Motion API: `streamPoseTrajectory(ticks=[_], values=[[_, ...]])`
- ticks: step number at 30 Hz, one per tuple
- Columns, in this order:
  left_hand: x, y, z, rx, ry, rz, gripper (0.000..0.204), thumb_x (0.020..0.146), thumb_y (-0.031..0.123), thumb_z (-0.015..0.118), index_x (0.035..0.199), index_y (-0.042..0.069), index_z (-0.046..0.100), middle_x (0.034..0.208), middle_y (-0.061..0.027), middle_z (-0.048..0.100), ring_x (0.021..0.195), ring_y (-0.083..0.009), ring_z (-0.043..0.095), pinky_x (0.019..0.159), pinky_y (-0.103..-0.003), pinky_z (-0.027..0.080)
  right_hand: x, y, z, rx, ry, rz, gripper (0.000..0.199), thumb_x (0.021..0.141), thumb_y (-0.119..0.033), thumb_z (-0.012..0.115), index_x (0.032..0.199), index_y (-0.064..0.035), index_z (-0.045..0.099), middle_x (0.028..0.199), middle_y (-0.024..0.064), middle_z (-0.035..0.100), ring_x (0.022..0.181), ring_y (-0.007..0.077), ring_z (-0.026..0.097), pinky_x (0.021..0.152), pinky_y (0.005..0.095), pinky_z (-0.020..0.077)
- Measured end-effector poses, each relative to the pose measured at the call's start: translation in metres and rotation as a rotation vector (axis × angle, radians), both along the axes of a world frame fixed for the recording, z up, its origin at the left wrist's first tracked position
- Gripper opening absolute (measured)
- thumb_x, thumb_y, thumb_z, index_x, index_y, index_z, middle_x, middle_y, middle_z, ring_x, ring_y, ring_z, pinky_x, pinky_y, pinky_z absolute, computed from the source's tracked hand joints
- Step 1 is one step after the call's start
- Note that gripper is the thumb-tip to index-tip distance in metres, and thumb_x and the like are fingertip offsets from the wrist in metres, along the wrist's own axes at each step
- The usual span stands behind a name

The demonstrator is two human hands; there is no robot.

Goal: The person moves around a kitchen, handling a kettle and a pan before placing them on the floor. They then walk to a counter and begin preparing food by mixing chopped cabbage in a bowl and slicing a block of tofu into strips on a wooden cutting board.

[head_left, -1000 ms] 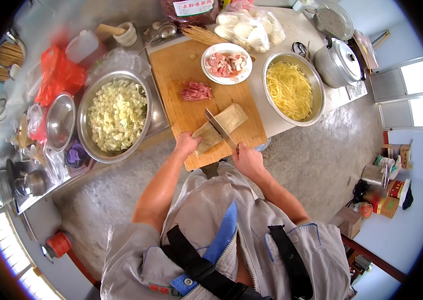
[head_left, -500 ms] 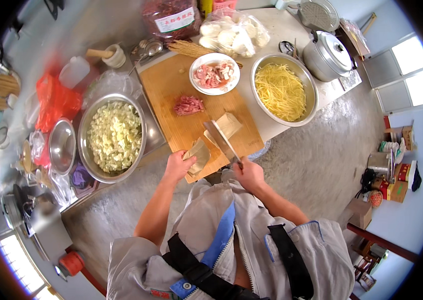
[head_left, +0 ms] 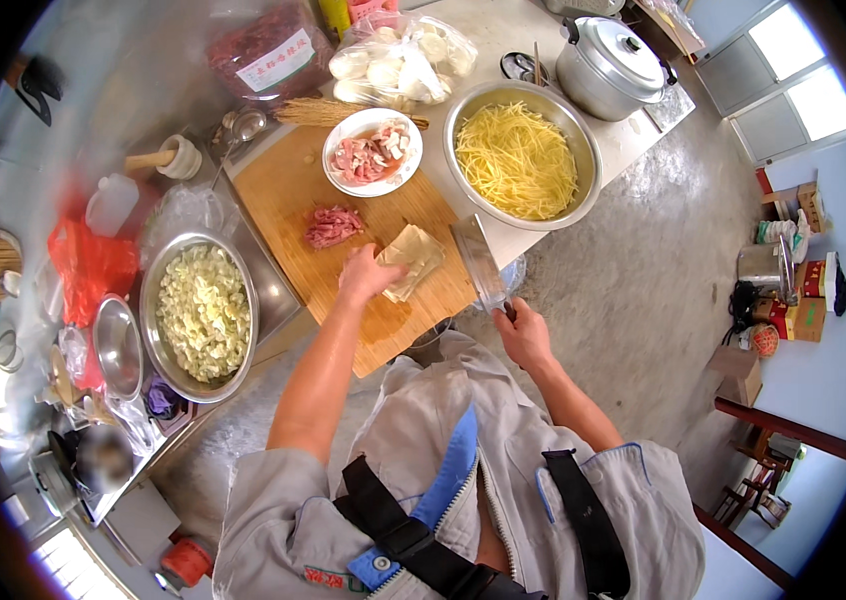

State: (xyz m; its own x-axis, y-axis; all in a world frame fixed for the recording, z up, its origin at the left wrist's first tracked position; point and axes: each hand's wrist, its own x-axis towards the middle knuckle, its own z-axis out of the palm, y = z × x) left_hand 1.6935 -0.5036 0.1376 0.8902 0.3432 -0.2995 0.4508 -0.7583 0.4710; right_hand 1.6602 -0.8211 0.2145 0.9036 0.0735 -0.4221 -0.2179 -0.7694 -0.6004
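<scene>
The two bits of tan sheets (head_left: 417,260) now make one pile touching the left hand (head_left: 363,274), pinched or not I can't tell, and the right hand (head_left: 526,334) grips the knife (head_left: 480,262) away from it, so cutting pauses.

Cutting board (head_left: 278,205): looked like smooth wood, softly sheened.
Cleaver (head_left: 478,262): had a flat, smooth metal blade.
Tan sheets (head_left: 421,258): seemed matt, papery and creased.
Left bowl (head_left: 150,305): was shiny metal.
Right bowl (head_left: 591,170): was smooth metal too.
White dish (head_left: 368,190): looked glazed and glossy.
Far-right pot (head_left: 593,85): was dull silvery metal.
Red bag (head_left: 93,265): was thin, crinkled, glossy plastic.
Floor (head_left: 633,300): resembled blotchy concrete, faintly shiny.
Near jacket (head_left: 283,510): was matt cloth.
</scene>
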Motion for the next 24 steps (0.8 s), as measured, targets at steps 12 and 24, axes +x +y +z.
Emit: streamPoseTrajectory(ticks=[12,24], values=[[0.001,-0.017,-0.031,-0.464,0.244,0.137,0.071,0.061,0.037,0.092,0.112,-0.007,0.070,0.104,-0.0183,0.075,0.094,-0.0260,0.073,0.082,-0.036,0.057,0.045,0.011,-0.017,-0.051,-0.077,0.210,0.029,0.094,-0.034,0.062,0.097,-0.0044,0.063,0.082,0.0207,0.071,0.081,0.0430,0.068,0.073,0.0528,0.0513],[-0.100,0.027,-0.023,-0.871,-0.057,0.718,0.052,0.076,0.021,0.089,0.116,-0.005,0.069,0.105,-0.0120,0.074,0.088,-0.0208,0.072,0.077,-0.036,0.058,0.037,0.055,-0.001,0.098,-0.412,0.652,0.020,0.092,-0.024,0.064,0.087,-0.0059,0.060,0.073,0.0156,0.067,0.067,0.0380,0.067,0.059,0.0483,0.0520]])
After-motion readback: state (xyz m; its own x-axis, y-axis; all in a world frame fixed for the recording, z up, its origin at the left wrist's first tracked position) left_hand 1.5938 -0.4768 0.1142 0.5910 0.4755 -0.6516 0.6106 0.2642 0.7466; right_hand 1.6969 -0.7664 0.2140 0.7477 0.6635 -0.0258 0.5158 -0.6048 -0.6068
